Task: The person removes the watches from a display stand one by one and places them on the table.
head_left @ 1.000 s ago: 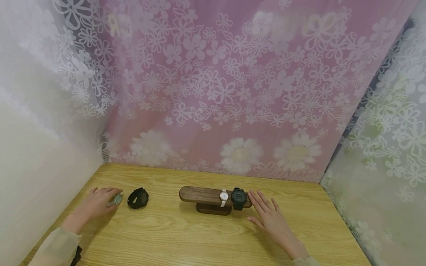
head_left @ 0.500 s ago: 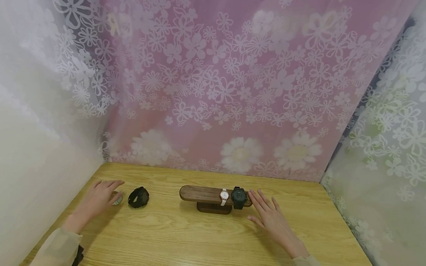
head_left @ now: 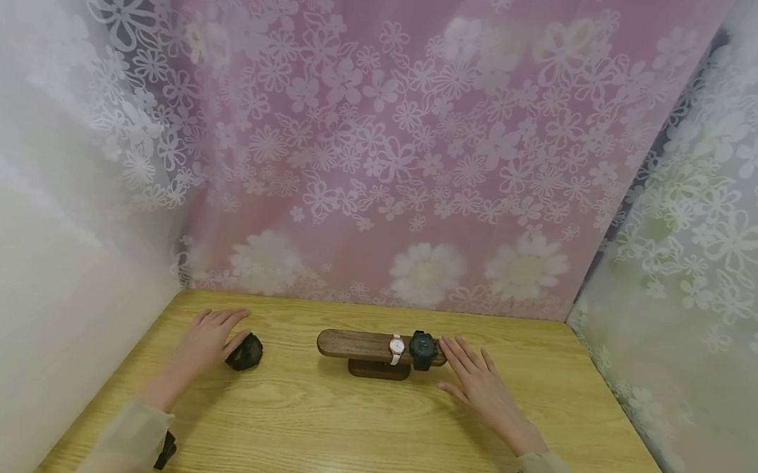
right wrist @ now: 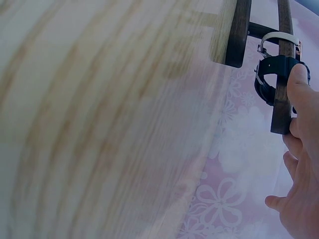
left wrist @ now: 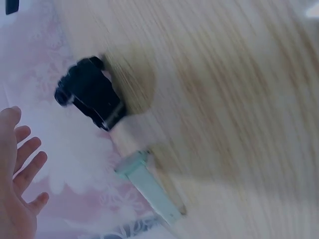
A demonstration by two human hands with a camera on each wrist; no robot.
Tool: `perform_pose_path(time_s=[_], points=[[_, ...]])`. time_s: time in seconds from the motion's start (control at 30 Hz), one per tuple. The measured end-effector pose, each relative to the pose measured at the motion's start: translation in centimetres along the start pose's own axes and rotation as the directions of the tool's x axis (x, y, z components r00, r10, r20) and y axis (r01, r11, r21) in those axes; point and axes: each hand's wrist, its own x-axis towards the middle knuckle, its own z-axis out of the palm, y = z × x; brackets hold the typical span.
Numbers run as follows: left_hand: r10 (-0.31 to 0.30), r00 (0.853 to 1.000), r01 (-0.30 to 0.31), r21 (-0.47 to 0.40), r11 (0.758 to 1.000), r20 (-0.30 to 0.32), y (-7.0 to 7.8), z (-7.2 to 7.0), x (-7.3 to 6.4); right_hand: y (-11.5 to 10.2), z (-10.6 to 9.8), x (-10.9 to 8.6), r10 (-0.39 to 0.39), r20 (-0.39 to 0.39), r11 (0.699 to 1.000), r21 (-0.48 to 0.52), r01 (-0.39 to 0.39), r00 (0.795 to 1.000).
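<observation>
My left hand (head_left: 204, 344) hovers beside a loose black wristwatch (head_left: 248, 353), fingers extended, holding nothing; its fingertips partly cover the watch in the head view. A mint-green wristwatch (left wrist: 149, 189) lies near the black one in the left wrist view; the hand hides it from the head camera. At the right end of a dark wooden watch stand (head_left: 351, 344), my right hand (head_left: 488, 396) rests straight fingers against the bar's tip. Strapped around that bar are a small white-banded watch (head_left: 396, 346) and a larger dark watch (head_left: 422, 347), the latter nearest the right fingers.
Everything stands on a light wood-grain table (head_left: 295, 416). A pink floral curtain (head_left: 382, 159) hangs behind its far edge. Pale sheets close in the left and right sides.
My left hand has let go of the mint-green watch, lifted off it and moved right toward the loose black watch. The right hand stays at the stand's end.
</observation>
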Motion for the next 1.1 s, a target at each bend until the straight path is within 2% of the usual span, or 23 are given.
perform_pose_path(time_s=[0.2, 0.37, 0.6, 0.77, 0.87, 1.0, 1.1], points=[[0.024, 1.0, -0.023, -0.031, 0.999, 0.018, 2.3, 1.0, 1.6, 0.0, -0.2, 0.1, 0.014, 0.025, 1.0, 0.017, -0.015, 1.0], [0.04, 0.999, -0.038, -0.077, 0.996, 0.034, 4.9, 1.7, 2.7, -0.1, -0.2, 0.1, 0.025, 0.037, 0.999, 0.029, -0.026, 0.999], [0.113, 0.993, -0.114, -0.068, 0.991, -0.023, 8.6, 3.1, 3.9, -0.1, -0.3, 0.2, 0.035, 0.056, 0.999, 0.02, -0.037, 0.998], [0.137, 0.99, -0.139, -0.107, 0.985, -0.024, 10.8, 3.7, 4.3, -0.2, -0.3, 0.2, 0.035, 0.064, 0.999, 0.01, -0.036, 0.997], [0.155, 0.988, -0.152, -0.123, 0.981, 0.012, 12.0, 3.8, 4.4, -0.2, -0.3, 0.2, 0.038, 0.064, 0.999, 0.013, -0.039, 0.997], [0.168, 0.982, -0.154, -0.147, 0.977, 0.09, 13.5, 3.9, 4.2, -0.3, -0.4, 0.2, 0.038, 0.058, 0.999, 0.018, -0.039, 0.998], [0.176, 0.977, -0.159, -0.138, 0.978, 0.122, 14.2, 4.1, 4.0, -0.3, -0.4, 0.3, 0.039, 0.059, 0.999, 0.021, -0.04, 0.998]])
